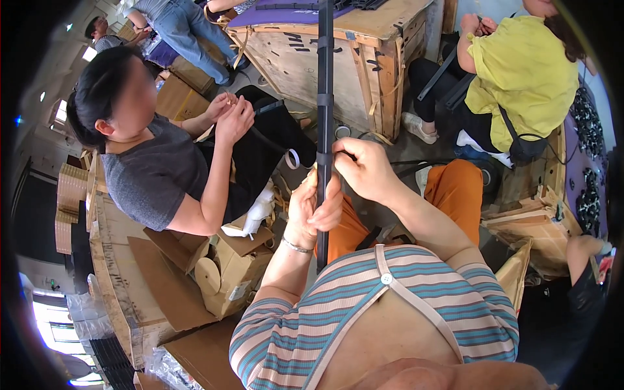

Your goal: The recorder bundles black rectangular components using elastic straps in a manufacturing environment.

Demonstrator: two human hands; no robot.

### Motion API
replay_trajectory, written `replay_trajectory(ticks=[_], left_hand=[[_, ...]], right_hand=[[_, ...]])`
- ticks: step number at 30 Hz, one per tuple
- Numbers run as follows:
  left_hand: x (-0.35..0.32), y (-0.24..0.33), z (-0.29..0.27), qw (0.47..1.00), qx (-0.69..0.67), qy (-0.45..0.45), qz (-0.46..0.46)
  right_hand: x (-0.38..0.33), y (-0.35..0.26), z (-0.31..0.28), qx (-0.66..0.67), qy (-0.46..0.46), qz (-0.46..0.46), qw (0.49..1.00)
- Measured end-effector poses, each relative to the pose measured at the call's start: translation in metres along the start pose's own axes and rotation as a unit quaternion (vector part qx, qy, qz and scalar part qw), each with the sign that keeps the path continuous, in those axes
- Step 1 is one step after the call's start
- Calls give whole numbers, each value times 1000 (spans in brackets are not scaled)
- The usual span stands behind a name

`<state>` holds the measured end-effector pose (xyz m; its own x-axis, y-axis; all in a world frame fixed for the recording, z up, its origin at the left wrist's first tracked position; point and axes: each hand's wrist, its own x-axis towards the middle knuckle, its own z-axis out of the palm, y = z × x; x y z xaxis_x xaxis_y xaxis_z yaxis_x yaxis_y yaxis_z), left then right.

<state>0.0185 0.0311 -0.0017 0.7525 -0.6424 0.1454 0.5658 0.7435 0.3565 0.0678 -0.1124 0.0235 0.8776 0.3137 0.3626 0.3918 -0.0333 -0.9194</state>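
A long, thin black bar (325,71) stands nearly upright in front of me, with dark bands (324,99) wrapped round it at intervals. My left hand (303,211) is closed round its lower part, the fingers coming across the front. Just above, my right hand (367,170) has thumb and forefinger pinched at the bar's right edge, level with one of the bands. Whatever lies between those fingertips is too small to make out. The bar's lower end comes down close to my striped top.
At my left sits a co-worker in a grey shirt (156,172); another in a yellow shirt (523,78) is at the far right. An open cardboard box (237,279) stands at left. Ahead is a large wooden crate (292,75) with a purple cover (286,18). Broken wood (530,224) lies at right.
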Motion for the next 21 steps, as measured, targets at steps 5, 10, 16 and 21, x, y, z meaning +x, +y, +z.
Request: replay_trajectory(ticks=[5, 10, 16, 21], left_hand=[[11, -8, 13, 993, 24, -91, -72], [12, -3, 5, 993, -61, -88, -40], [15, -4, 1, 991, -85, -96, -45], [18, -3, -7, 978, -150, -133, -58]], right_hand=[[-3, 23, 12, 164, -117, -2, 979], [-1, 21, -12, 422, -126, 129, 889], [4, 2, -13, 229, -111, -19, 967], [6, 4, -32, 300, -202, 102, 927]])
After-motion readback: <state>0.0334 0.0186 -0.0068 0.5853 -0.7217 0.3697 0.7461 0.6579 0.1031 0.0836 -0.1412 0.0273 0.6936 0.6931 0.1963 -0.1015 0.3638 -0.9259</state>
